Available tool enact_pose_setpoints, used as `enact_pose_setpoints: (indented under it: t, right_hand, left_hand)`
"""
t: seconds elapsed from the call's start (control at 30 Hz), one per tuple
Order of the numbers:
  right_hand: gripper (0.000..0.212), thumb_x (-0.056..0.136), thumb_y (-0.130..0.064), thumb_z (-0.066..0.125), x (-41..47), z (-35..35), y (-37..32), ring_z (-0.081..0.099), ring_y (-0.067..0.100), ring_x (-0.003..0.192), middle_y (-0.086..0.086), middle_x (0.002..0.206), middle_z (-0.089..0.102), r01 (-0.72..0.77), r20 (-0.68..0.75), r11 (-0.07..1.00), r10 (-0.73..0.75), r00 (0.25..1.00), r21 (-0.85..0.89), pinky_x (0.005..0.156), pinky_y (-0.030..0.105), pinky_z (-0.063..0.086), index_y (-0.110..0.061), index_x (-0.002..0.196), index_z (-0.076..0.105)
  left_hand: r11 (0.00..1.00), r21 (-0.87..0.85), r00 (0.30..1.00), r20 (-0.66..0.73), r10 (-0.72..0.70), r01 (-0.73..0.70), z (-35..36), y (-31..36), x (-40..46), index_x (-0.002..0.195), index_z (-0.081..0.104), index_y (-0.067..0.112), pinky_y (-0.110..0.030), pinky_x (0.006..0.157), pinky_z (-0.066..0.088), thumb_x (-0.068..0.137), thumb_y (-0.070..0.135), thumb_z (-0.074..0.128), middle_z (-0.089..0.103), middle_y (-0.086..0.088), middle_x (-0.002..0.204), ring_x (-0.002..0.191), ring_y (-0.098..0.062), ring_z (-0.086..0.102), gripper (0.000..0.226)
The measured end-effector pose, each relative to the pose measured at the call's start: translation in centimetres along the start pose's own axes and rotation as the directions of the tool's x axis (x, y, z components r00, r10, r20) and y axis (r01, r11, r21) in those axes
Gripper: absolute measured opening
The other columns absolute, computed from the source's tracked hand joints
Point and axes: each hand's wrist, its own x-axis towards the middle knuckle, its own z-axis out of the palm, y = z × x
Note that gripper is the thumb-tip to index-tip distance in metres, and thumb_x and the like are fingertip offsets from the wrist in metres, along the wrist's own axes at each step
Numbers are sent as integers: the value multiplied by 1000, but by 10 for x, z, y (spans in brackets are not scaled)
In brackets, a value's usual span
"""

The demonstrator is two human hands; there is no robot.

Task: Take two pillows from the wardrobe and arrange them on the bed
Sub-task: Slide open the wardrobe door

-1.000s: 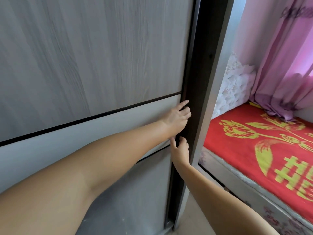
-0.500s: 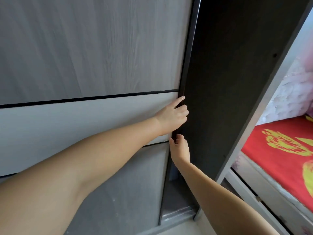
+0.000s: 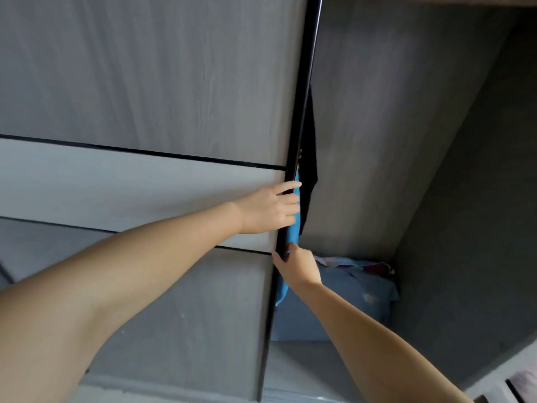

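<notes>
**Wardrobe partly open, no pillow taken yet**

The pillows are not plainly in view. Inside the wardrobe (image 3: 406,141) a blue bundle (image 3: 357,289) lies on a shelf, with crumpled cloth on top of it; it may be a pillow or folded bedding, I cannot tell which. A bright blue cloth (image 3: 286,286) and a dark garment (image 3: 309,158) hang just behind the edge of the door (image 3: 145,82).

Both hands are on that dark door edge. The left hand (image 3: 268,209) lies on the pale band of the door, its fingers curled over the edge. The right hand (image 3: 299,267), just below it, grips the same edge between thumb and fingers, and touches the bright blue cloth.

As I judge it, the task is at its very start: the door stands open enough to show the right side of the interior. Nothing is in hand but the door. Left to do: clear the opening if needed, find and lift out two pillows, carry them to the bed, which is out of view, and lay them there.
</notes>
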Motion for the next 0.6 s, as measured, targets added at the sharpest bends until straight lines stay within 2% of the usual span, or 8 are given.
enact_pose_setpoints:
  t: [0.1, 0.2, 0.27, 0.33, 0.4, 0.5, 0.6]
  right_hand:
    - [39, 92, -42, 52, 4, 18, -28, 65, 32, 86, 13, 90, 68, 37, 48, 998, -39, 998, 43, 66, 33, 49, -5, 101, 59]
    - [32, 91, -40, 52, 6, 34, -53, 61, 31, 73, 8, 75, 62, 57, 98, 993, -67, 993, 98, 60, 32, 48, -9, 83, 55]
    - [30, 92, -38, 52, 9, 44, -68, 59, 29, 67, 5, 70, 57, 78, 126, 991, -92, 988, 111, 54, 29, 43, -11, 78, 52]
    - [31, 93, -37, 51, 12, 52, -81, 55, 26, 63, 3, 68, 54, 104, 144, 989, -118, 982, 102, 50, 26, 39, -9, 80, 53]
    - [33, 94, -36, 50, 15, 61, -92, 52, 23, 58, 0, 61, 49, 134, 155, 987, -147, 977, 91, 48, 25, 38, -10, 73, 50]
    - [37, 95, -35, 50, 19, 73, -107, 52, 22, 59, 1, 62, 50, 156, 172, 985, -166, 971, 70, 52, 27, 41, -12, 66, 47]
    - [42, 96, -34, 50, 21, 83, -116, 44, 16, 50, -1, 57, 44, 173, 183, 983, -182, 966, 64, 45, 25, 35, -17, 59, 38]
  left_hand:
    - [998, -25, 996, 71, -52, 54, 4, -3, -32, 71, 66, 20, -43, 110, 39, 79, -5, 50, 64, 4, 73, 83, -19, 64, 31]
    - [993, -37, 989, 106, -105, 109, 9, -3, -58, 73, 68, 19, -45, 112, 35, 81, -5, 44, 66, 3, 75, 85, -20, 64, 34]
    - [989, -51, 984, 123, -132, 139, 15, -3, -74, 78, 69, 17, -47, 114, 31, 83, -4, 44, 67, 1, 80, 91, -21, 64, 33]
    - [985, -31, 973, 162, -162, 169, 20, -3, -89, 90, 70, 16, -49, 116, 21, 86, 0, 48, 69, -1, 94, 104, -22, 62, 28]
    - [977, -11, 961, 183, -207, 212, 23, -2, -102, 98, 70, 16, -50, 116, 16, 86, 4, 53, 70, -3, 104, 112, -23, 60, 24]
    - [966, -28, 949, 198, -246, 257, 22, -3, -118, 89, 73, 15, -47, 114, 21, 78, 5, 64, 71, -3, 97, 106, -21, 63, 17]
    - [957, -19, 933, 229, -277, 289, 26, -3, -130, 88, 71, 15, -47, 114, 24, 77, 3, 61, 69, -3, 94, 107, -21, 62, 20]
